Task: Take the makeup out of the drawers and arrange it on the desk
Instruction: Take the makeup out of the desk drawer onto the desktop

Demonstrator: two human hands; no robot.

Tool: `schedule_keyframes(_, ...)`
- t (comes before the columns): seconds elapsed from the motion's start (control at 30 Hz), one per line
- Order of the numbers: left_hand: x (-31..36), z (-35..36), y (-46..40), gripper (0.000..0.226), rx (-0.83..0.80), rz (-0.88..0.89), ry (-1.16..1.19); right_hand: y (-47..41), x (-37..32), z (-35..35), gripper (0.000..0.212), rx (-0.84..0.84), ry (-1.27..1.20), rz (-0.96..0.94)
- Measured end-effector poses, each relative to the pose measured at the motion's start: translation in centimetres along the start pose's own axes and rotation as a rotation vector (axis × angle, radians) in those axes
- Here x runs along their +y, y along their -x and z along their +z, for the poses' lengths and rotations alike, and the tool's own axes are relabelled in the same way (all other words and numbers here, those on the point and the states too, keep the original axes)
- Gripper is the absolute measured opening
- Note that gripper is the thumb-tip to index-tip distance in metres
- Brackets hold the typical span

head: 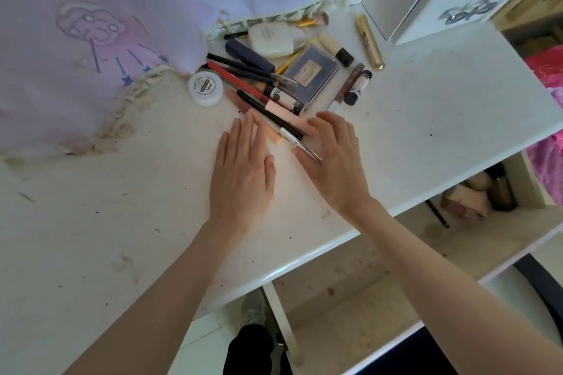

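1. Take the round white jar (205, 88) as the marker: nearly all the makeup lies in one loose heap just to its right, at the back of the white desk (426, 106), below the hem of a pale printed cloth (91, 39).

2. The heap looks tipped out rather than set out. Black pencils (243, 67) and a red one (234, 79) cross each other, a dark blue palette (310, 73) sits under some of them, and a cream compact (271, 39) lies behind it. A gold tube (369, 41) lies apart, farthest from the jar.

3. The left hand (243, 173) lies flat with straight fingers, holding nothing. Its fingertips reach a peach-coloured stick (268, 134) on the near side of the heap, below and right of the jar.

4. The right hand (332, 158) is spread, fingers relaxed, gripping nothing. It rests against the near end of a black pen with a silver tip (274, 119), which runs slantwise back toward the jar.

5. My guess is that both palms are down to sweep or square the near edge of the heap, hence no grasp.

6. An open drawer (487, 192) far to the right of the jar, below the desk edge, still holds several items, so more unloading seems due.
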State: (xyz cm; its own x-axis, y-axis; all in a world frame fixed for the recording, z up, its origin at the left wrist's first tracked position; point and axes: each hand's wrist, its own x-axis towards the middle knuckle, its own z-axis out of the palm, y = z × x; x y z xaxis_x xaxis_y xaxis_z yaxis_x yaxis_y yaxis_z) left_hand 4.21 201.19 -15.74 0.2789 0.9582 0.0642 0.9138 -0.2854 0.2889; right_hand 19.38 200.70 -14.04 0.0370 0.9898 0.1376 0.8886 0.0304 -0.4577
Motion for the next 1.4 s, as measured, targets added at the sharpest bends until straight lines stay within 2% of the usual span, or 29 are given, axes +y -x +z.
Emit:
schedule_keyframes(0.2, 0.0, 0.2, 0.1, 0.055, 0.002, -0.006, -0.072, 3.3, 0.6, -0.3, 0.015, 0.092, -0.026, 0.070)
schedule_keyframes(0.4, 0.4, 0.3, 1.3, 0.055, -0.004, -0.017, -0.094, 3.4, 1.1, -0.2, 0.015, 0.122, -0.093, 0.125)
schedule_keyframes(0.53, 0.4, 0.4, 1.8, 0.054, -0.009, -0.024, -0.110, 3.9, 1.4, -0.1, 0.029, 0.132, -0.085, 0.131)
schedule_keyframes(0.73, 1.1, 0.6, 3.5, 0.052, -0.004, -0.052, -0.138, 6.9, 3.8, -1.1, 0.056, 0.055, 0.099, 0.128)
schedule_keyframes(0.83, 1.7, 0.7, 4.5, 0.051, -0.005, -0.072, -0.141, 7.1, 4.5, -1.8, 0.061, 0.009, -0.002, 0.183)
schedule_keyframes(0.93, 2.2, 0.6, 4.8, 0.053, -0.004, -0.088, -0.152, 5.0, 5.3, -2.8, 0.055, 0.049, -0.099, 0.226)
schedule_keyframes(1.2, 2.4, 0.6, 4.9, 0.050, 0.003, -0.094, -0.160, -2.9, 7.4, -3.9, 0.040, 0.062, 0.024, 0.314)
schedule_keyframes(1.4, 3.6, 0.4, 5.8, 0.054, -0.012, -0.074, -0.158, -3.8, 7.6, -3.7, 0.021, 0.203, -0.140, 0.415)
